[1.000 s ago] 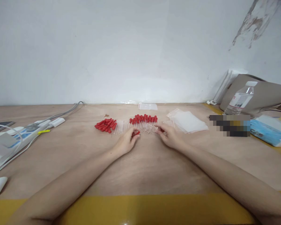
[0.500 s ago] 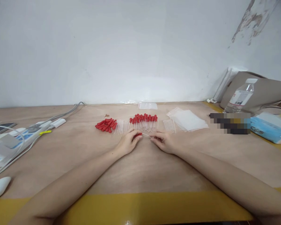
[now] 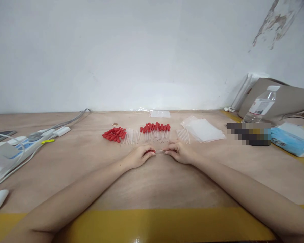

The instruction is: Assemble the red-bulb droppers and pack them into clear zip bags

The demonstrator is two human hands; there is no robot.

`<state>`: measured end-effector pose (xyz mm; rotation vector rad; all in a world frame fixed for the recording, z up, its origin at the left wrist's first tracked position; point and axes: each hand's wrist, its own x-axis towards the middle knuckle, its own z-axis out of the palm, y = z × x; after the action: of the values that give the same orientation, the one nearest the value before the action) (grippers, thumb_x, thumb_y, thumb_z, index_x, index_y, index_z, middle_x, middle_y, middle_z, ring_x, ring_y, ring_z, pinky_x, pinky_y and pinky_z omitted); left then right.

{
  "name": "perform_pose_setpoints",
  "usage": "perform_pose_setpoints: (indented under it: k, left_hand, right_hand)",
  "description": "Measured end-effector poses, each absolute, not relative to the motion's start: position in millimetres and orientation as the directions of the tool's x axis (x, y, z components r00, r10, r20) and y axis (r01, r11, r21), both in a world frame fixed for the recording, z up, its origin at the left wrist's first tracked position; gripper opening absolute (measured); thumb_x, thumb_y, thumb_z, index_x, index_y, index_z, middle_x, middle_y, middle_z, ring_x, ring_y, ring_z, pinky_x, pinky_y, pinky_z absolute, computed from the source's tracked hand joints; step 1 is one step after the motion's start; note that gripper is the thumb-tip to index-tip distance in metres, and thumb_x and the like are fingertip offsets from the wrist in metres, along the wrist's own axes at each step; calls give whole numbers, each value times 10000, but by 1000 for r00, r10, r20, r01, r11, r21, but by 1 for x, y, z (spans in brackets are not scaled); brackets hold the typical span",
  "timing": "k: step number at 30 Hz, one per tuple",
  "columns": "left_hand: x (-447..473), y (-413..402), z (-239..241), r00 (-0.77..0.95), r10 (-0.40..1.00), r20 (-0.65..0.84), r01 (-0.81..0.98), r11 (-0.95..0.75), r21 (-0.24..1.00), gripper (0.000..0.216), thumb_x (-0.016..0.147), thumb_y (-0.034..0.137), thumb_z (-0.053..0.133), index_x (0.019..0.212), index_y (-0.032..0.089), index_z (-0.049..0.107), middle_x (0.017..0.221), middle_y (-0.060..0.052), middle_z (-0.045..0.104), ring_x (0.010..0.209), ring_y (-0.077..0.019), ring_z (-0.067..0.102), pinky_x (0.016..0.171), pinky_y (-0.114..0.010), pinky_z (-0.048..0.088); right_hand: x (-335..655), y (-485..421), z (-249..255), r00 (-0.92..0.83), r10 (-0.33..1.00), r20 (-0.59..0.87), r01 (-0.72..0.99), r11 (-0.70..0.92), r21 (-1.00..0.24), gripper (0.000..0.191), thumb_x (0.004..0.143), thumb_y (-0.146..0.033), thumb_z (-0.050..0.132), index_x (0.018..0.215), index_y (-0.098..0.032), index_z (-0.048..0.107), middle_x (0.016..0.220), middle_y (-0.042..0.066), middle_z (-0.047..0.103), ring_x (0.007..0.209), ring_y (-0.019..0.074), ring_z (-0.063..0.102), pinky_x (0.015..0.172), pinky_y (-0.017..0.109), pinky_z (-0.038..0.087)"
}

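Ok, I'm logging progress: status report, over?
Left hand pinching red elongated bulb. Right hand gripping thin clear tube, its end at the bulb. Row of red-topped clear tubes beyond, apparently not in the way.

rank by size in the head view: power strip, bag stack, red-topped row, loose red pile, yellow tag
Largest to smallest, as they look:
Power strip, cut off by the left edge
Bag stack
Red-topped row
Loose red pile
Yellow tag
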<state>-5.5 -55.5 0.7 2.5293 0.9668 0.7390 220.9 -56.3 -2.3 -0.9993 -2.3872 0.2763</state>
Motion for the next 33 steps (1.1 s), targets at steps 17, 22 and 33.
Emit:
perform_pose_setpoints:
  k: [17, 22, 33]
  left_hand:
    - [-3, -60, 3, 710, 560, 426, 474, -828, 299, 274, 876, 324, 371, 878, 161, 591, 734, -51, 572, 671, -143, 517, 622, -254, 399]
    - [-3, -57, 0, 721, 548, 424, 458, -836, 302, 266, 874, 319, 378, 907, 165, 592, 760, -55, 584, 690, -145, 528, 636, -257, 412]
    - [-50, -33, 47, 494, 747, 445, 766, -616, 184, 580, 732, 502, 542, 1212, 200, 423, 1150, -83, 495, 1075, -237, 436, 916, -346, 349]
  right_hand:
    - [200, -69, 2, -587, 775, 235, 649, 624, -436, 322, 885, -249, 338, 734, -198, 618, 691, 0, 649, 639, 135, 558, 824, 344, 307]
    - [198, -63, 0, -595, 784, 174, 602, 579, -550, 358, 887, -286, 317, 728, -190, 624, 700, 5, 638, 659, 133, 563, 740, 282, 381]
    - [215, -43, 36, -415, 905, 94, 652, 368, -663, 282, 771, -335, 464, 572, -155, 548, 516, -24, 519, 490, 83, 459, 494, 192, 335]
